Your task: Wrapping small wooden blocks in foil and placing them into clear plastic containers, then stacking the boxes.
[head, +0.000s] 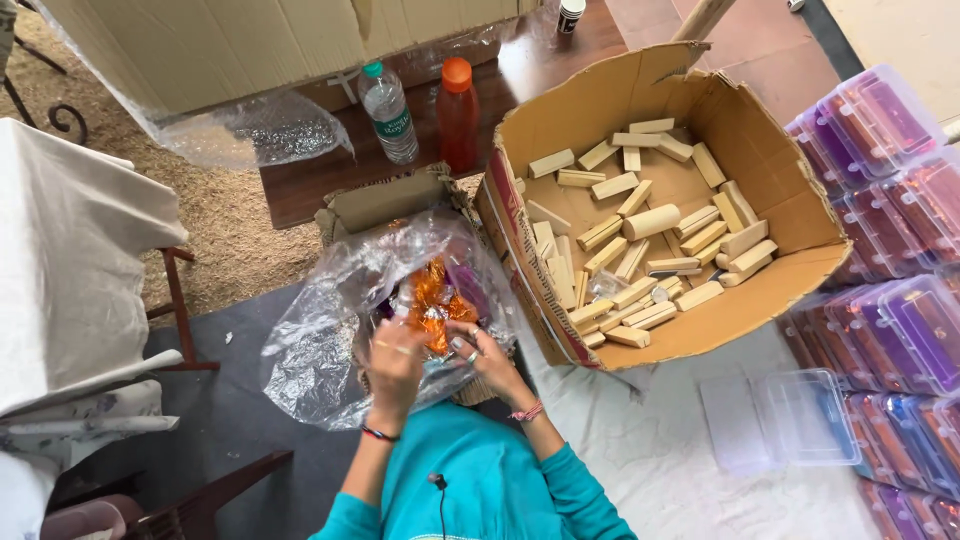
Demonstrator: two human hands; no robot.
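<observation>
Orange foil-wrapped pieces (432,300) sit in a clear plastic bag (330,330) just ahead of you, inside a small open carton (385,200). Your left hand (395,365) and right hand (480,355) both have a closed grip on the foil and bag edge. By my judgement sorting is early: to the right, a large cardboard box (770,190) is full of wooden blocks (650,222); one clear lidded case (790,415) lies empty beside stacked purple cases (900,200).

Crinkly glossy clear plastic bag (330,330) with shiny orange foil-like wrappers (432,295) inside; right of the bag, matt corrugated cardboard box (760,150) of pale, smooth bare-wood blocks (650,222); beyond the box, glossy translucent purple plastic cases (890,200).
</observation>
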